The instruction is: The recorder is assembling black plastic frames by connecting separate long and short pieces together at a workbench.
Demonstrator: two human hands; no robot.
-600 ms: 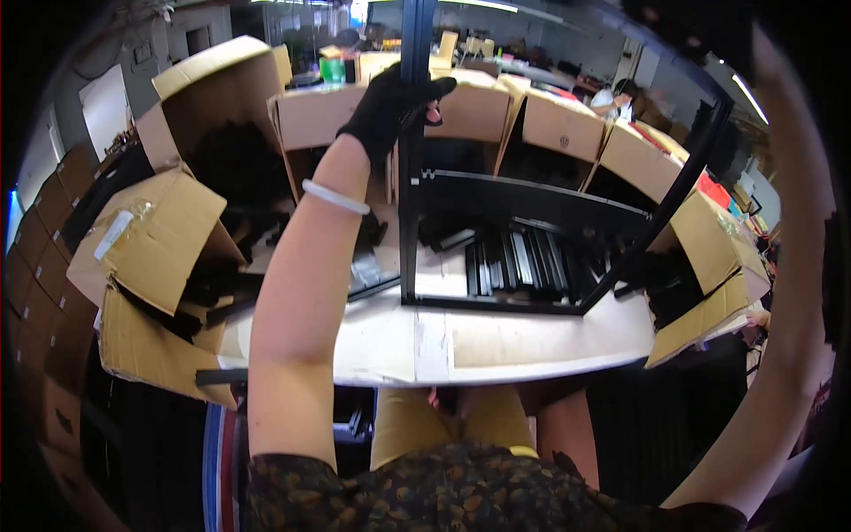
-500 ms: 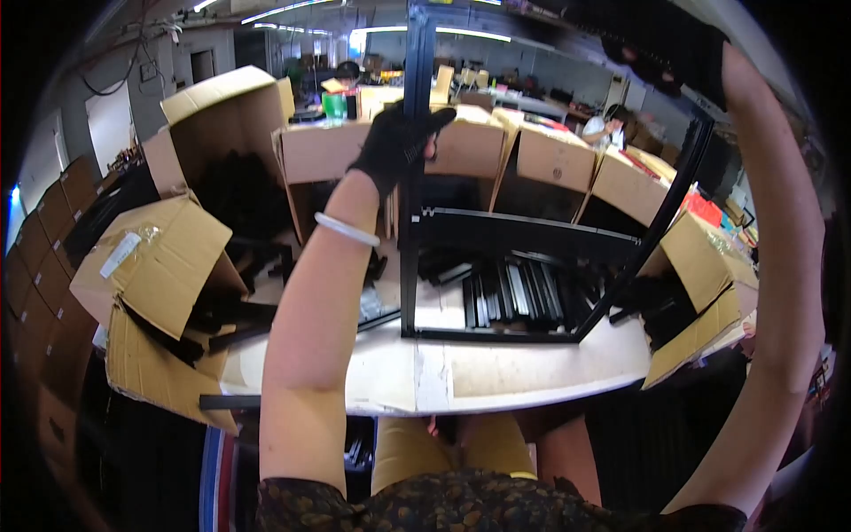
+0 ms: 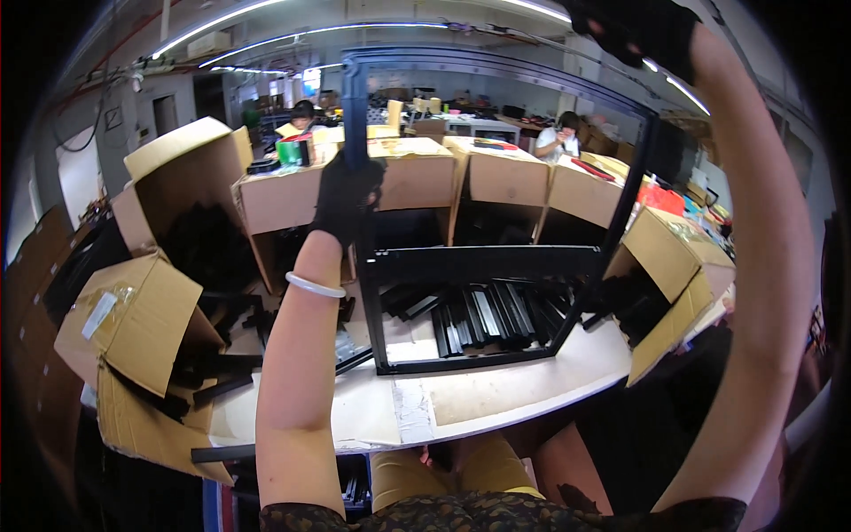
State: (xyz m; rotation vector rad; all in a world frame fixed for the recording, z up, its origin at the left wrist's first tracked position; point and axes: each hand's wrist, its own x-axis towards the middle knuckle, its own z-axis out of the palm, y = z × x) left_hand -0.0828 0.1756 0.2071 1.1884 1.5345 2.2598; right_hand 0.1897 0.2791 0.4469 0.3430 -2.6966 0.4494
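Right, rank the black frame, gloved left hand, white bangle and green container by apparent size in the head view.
1. Black frame
2. Gloved left hand
Unranked: white bangle and green container; the bangle looks longer but thinner, and sits nearer the camera.

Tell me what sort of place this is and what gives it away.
Probably a workshop or factory floor: open cardboard boxes line the back and sides of a white worktable, black bar-like parts lie piled on it, and a black rectangular frame is held upright there.

1 frame (image 3: 355, 111) | 2 gloved hands (image 3: 341, 197) (image 3: 656, 35) | 1 bracelet (image 3: 316, 286) | 2 co-workers (image 3: 302, 117) (image 3: 560, 142) | 1 worktable (image 3: 496, 403)
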